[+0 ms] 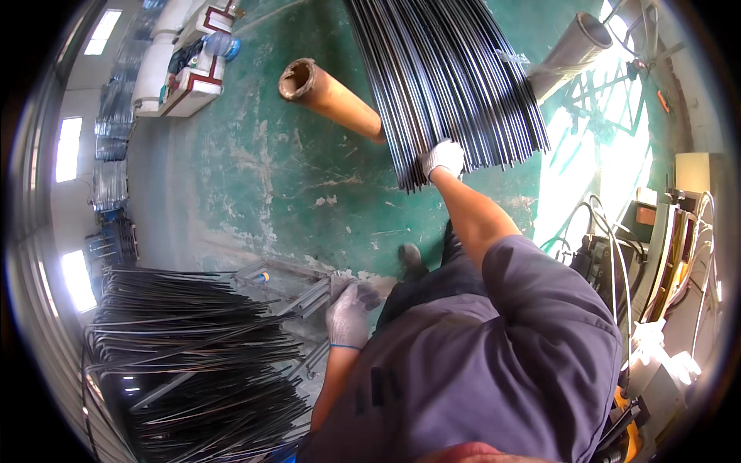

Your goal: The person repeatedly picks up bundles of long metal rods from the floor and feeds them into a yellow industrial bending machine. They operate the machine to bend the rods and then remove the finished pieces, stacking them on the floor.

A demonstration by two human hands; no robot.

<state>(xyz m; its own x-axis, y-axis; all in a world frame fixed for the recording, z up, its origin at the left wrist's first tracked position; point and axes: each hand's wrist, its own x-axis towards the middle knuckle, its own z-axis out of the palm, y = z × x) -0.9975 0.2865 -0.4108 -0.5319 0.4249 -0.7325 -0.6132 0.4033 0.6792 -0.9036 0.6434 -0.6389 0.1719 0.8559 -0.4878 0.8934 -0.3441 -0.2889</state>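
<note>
My right hand (pixel 444 157), in a whitish knit glove, reaches out to the near ends of a wide row of dark, shiny metal rods (pixel 440 77). Its fingers curl over the rod ends near the row's left side; how many rods they grip is hidden. Lower down, my left hand (pixel 348 320), gloved with a blue cuff edge, hangs beside my body. Its fingers look loosely apart, with nothing visible in them. Nearest to that hand are grey metal frame bars (pixel 315 297) and a big pile of dark bent rods (pixel 201 347).
An orange-brown cardboard tube (pixel 340 102) lies under the rod row's left side, and a paler tube (pixel 571 54) lies at its right. White containers (pixel 189 89) stand far left. Cables (pixel 617 255) and machinery sit at right. My boot (pixel 413 261) rests on the worn green floor (pixel 239 170).
</note>
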